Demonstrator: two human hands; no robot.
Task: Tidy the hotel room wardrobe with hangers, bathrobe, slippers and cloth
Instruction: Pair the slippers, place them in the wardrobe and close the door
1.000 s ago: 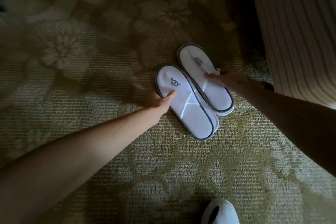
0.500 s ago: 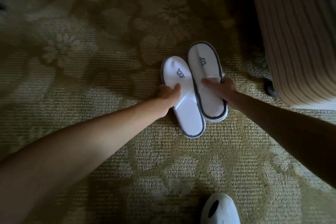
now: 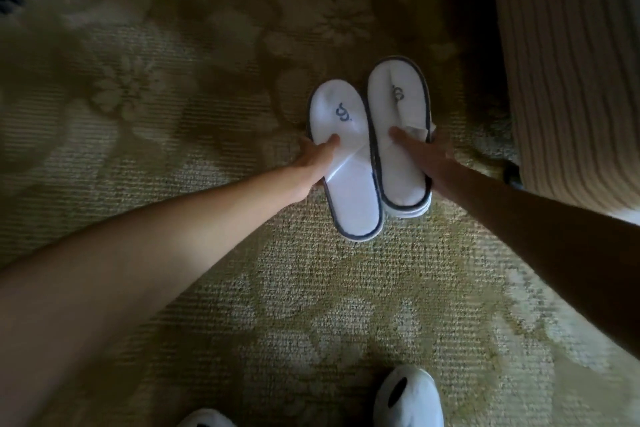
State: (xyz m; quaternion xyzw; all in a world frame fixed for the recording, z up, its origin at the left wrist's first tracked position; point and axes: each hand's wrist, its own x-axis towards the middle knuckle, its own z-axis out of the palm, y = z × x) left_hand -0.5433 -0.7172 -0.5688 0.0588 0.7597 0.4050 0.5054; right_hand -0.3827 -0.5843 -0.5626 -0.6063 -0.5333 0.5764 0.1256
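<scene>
Both bare arms extended forward and down; left hand (image 3: 317, 158) and right hand (image 3: 420, 154) each pinching a slipper, thumb on top, fingers hidden beneath.

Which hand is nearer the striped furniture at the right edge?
Right. The right hand grips the slipper next to the striped furniture; the left hand holds the other slipper, farther off.

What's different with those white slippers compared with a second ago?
Both slippers have been turned from a slant to point nearly straight away from the person. The left slipper lies beside the right slipper, side by side and touching. The left hand and right hand keep their grip on one slipper each. The patterned carpet and striped furniture look unchanged.
</scene>
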